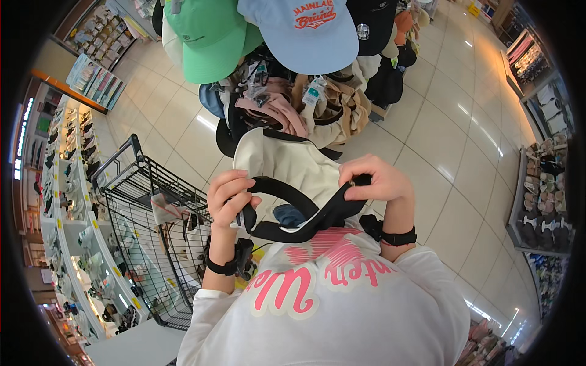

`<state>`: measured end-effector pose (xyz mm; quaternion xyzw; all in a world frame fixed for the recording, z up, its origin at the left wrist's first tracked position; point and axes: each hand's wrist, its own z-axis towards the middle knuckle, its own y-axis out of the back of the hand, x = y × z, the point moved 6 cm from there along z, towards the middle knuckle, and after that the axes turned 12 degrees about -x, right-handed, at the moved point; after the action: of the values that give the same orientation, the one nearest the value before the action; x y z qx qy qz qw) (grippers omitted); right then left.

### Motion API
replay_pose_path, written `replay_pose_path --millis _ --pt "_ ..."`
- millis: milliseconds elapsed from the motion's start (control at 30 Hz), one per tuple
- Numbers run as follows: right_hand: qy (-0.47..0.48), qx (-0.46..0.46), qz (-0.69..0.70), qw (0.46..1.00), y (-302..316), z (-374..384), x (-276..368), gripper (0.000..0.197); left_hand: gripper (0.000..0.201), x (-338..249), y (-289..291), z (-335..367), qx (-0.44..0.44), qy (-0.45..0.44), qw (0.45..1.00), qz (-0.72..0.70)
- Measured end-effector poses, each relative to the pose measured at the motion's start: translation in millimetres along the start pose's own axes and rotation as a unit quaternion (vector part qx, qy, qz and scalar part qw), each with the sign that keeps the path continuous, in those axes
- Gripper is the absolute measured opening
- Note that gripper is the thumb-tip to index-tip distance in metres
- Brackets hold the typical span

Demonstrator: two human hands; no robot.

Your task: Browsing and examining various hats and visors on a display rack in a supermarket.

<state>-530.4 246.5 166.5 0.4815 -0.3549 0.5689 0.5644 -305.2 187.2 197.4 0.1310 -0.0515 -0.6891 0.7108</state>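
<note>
The left hand is grasping the left end of a hat, its fingers curling around the black band. The right hand is pinching the right end of the same band between thumb and fingers. The hat is hanging between both hands, in front of the white shirt, with the band forming an open loop and the cream cloth extending away from the chest. Black straps are encircling both wrists. Beyond the hat, a green cap and a light blue cap are sitting above pink and beige hats. A black shopping cart is standing near the left forearm. Shelves are holding shoes at far left; a rack is holding footwear at far right.
</note>
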Motion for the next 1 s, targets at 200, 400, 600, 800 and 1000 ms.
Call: replay_pose_path --millis 200,400,600,800,1000 --pt "0.055 -0.214 0.009 0.975 12.4 10.8 -1.3 0.010 0.011 8.3 4.6 -3.2 0.009 0.114 0.993 0.033" --pt "-0.061 -0.307 0.049 0.949 14.4 26.3 -27.3 0.009 0.019 35.6 9.1 -7.7 0.078 0.283 0.948 0.126" --pt "-0.170 -0.208 0.161 0.950 16.5 21.4 -102.1 0.015 0.015 70.2 15.0 -20.5 0.065 0.495 0.858 0.121" --pt "-0.230 -0.163 0.335 0.899 -1.9 24.1 -133.0 0.014 0.025 123.0 5.0 -76.3 0.074 0.723 0.680 -0.094" --pt "-0.343 -0.244 0.607 0.673 -14.3 20.2 -140.0 0.051 0.027 144.3 -5.3 -131.5 0.044 0.791 0.596 -0.133"
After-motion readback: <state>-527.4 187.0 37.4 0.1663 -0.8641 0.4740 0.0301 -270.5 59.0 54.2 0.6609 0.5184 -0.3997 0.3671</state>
